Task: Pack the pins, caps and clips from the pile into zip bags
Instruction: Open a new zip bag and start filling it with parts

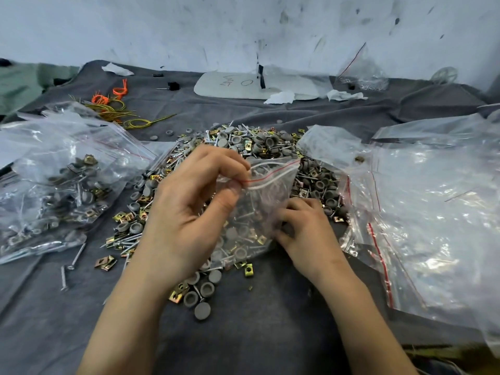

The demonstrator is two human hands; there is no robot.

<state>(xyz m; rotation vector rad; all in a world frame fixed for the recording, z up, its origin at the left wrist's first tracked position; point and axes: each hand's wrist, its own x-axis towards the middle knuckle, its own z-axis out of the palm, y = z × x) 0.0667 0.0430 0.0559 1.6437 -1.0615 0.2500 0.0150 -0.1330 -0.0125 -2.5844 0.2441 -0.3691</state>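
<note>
Pinches the bag [267,196] at the left end of its zip strip with the left hand [189,201], thumb against fingertips, likely to press the seal closed or to keep the mouth up against spilling. Grips the bag's lower right side with the right hand [303,228], fingers curled into the plastic, seemingly to steady the load. Keeps the bag upright between both hands at the near part of the pile [254,142], resting on it or just above it, hard to say which. Already carries grey caps [239,253], pins [244,212] and a few brass-coloured clips [261,240] in the bottom half. No telling from here about a full seal along the strip. Keeps filled bags [62,185] heaped to the left and slack empty bags [433,212] to the right, probably for taking fresh ones from one side and dropping done ones on the other. Works over a grey cloth [270,334], perhaps to stop small parts rolling. Shows no brand or printed label on any bag, only a red line by each zip. Shows handwriting on a white board [286,86] near the wall: a round "0" plus strokes too unclear to read.
</note>
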